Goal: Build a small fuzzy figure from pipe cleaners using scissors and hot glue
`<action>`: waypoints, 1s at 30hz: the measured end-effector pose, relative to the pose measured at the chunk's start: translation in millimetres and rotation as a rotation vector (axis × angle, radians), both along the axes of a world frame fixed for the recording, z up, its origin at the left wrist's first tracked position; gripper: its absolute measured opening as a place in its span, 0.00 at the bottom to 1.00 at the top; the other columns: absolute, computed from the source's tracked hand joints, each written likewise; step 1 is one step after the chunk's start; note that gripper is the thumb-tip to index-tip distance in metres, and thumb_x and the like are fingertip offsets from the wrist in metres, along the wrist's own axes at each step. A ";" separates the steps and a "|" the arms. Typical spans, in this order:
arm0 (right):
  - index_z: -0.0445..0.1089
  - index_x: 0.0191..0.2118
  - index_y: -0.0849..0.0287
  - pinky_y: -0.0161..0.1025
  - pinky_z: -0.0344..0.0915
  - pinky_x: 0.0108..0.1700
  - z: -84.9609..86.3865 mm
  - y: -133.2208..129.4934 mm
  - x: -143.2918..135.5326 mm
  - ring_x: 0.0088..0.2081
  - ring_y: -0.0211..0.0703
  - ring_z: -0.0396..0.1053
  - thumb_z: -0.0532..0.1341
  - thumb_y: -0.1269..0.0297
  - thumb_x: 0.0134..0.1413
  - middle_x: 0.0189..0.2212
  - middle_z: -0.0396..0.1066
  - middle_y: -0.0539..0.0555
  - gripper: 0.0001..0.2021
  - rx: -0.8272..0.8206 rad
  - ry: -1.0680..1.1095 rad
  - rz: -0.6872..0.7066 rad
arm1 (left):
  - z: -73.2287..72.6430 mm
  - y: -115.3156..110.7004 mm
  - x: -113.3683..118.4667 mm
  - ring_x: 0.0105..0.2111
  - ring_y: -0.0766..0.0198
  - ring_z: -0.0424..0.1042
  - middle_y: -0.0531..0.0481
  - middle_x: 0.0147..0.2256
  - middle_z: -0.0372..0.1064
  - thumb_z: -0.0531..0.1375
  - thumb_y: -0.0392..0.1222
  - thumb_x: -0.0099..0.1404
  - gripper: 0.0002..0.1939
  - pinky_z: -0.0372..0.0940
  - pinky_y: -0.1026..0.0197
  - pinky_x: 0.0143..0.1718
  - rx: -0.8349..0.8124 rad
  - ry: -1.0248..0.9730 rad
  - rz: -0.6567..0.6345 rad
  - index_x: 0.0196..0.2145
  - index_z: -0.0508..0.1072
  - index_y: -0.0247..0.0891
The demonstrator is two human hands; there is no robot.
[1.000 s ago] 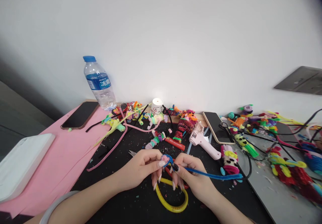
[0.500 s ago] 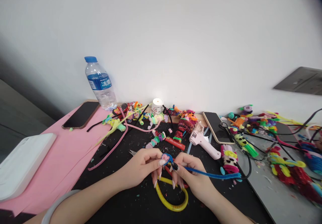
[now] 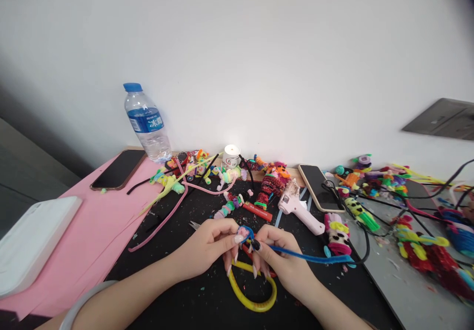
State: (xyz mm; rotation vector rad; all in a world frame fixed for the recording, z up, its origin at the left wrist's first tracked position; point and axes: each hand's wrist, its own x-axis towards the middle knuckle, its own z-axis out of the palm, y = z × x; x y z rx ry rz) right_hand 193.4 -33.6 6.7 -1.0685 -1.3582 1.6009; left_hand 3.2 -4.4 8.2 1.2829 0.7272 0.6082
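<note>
My left hand [image 3: 213, 243] pinches a small pink-and-blue fuzzy piece [image 3: 243, 232] between thumb and fingers. Close against it, my right hand [image 3: 283, 253] grips a blue pipe cleaner [image 3: 314, 257] that loops around the piece. The pipe cleaner's loose end sticks out to the right past my knuckles. Beneath both hands lies a tool with a yellow loop handle [image 3: 255, 306] and some red inside. Metal tips [image 3: 194, 225] show beyond my left hand, perhaps part of the same tool, whose middle is hidden.
A pink glue gun [image 3: 301, 212], a red stick [image 3: 257, 212] and a phone [image 3: 320, 187] lie beyond my hands. Several pipe-cleaner figures [image 3: 337, 236] spread along the back and right. At left stand a water bottle [image 3: 148, 122], a dark phone [image 3: 118, 169] and a white box [image 3: 39, 243] on pink paper [image 3: 107, 221].
Both hands keep their hold in nearly the same place. The right thumb and the blue pipe cleaner shift very slightly; the view moves a little.
</note>
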 end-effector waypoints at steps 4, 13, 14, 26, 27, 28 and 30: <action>0.63 0.27 0.61 0.28 0.52 0.17 1.5 -0.1 0.5 0.14 0.29 0.57 0.59 0.57 0.55 0.16 0.68 0.48 0.14 0.007 -0.002 0.009 | -0.7 0.3 0.6 0.18 0.70 0.67 0.55 0.22 0.65 0.55 0.48 0.64 0.15 0.64 0.67 0.21 -0.012 -0.012 -0.003 0.26 0.65 0.34; 0.64 0.27 0.62 0.28 0.51 0.16 1.1 -0.1 1.2 0.14 0.29 0.57 0.59 0.57 0.56 0.16 0.69 0.49 0.13 0.010 0.021 -0.017 | -1.5 1.0 -1.6 0.17 0.72 0.67 0.55 0.21 0.66 0.54 0.48 0.65 0.15 0.60 0.70 0.21 -0.012 -0.014 -0.017 0.27 0.65 0.33; 0.64 0.27 0.62 0.28 0.52 0.16 1.0 -0.1 1.7 0.14 0.29 0.58 0.59 0.57 0.56 0.16 0.69 0.49 0.14 0.009 0.021 -0.024 | -1.7 1.0 -1.8 0.17 0.72 0.67 0.55 0.21 0.66 0.54 0.48 0.65 0.15 0.60 0.70 0.21 -0.017 -0.022 -0.019 0.26 0.65 0.34; 0.65 0.27 0.62 0.27 0.53 0.17 0.6 -0.2 -0.1 0.14 0.29 0.57 0.60 0.57 0.55 0.16 0.69 0.49 0.14 0.015 0.031 0.014 | -4.2 -0.8 -1.8 0.18 0.72 0.67 0.54 0.23 0.67 0.55 0.47 0.65 0.13 0.61 0.69 0.21 -0.058 -0.055 -0.045 0.28 0.65 0.34; 0.65 0.27 0.62 0.27 0.53 0.17 0.7 -0.2 0.0 0.14 0.29 0.57 0.60 0.57 0.55 0.16 0.69 0.49 0.14 0.015 0.033 0.016 | -4.2 -0.8 -1.7 0.18 0.72 0.67 0.55 0.23 0.67 0.55 0.47 0.65 0.13 0.61 0.70 0.21 -0.059 -0.055 -0.045 0.28 0.65 0.34; 0.65 0.27 0.62 0.27 0.53 0.16 0.8 -0.2 0.0 0.14 0.29 0.57 0.60 0.56 0.55 0.16 0.69 0.49 0.14 0.015 0.036 0.016 | -4.1 -0.6 -1.5 0.17 0.72 0.67 0.55 0.23 0.67 0.55 0.47 0.65 0.13 0.61 0.70 0.21 -0.059 -0.056 -0.044 0.28 0.65 0.34; 0.65 0.27 0.62 0.27 0.53 0.16 1.0 -0.2 0.2 0.13 0.29 0.57 0.60 0.56 0.55 0.16 0.69 0.49 0.14 0.012 0.042 0.019 | -3.8 0.3 -1.1 0.17 0.73 0.67 0.54 0.23 0.67 0.55 0.47 0.65 0.13 0.61 0.70 0.21 -0.053 -0.054 -0.044 0.28 0.65 0.34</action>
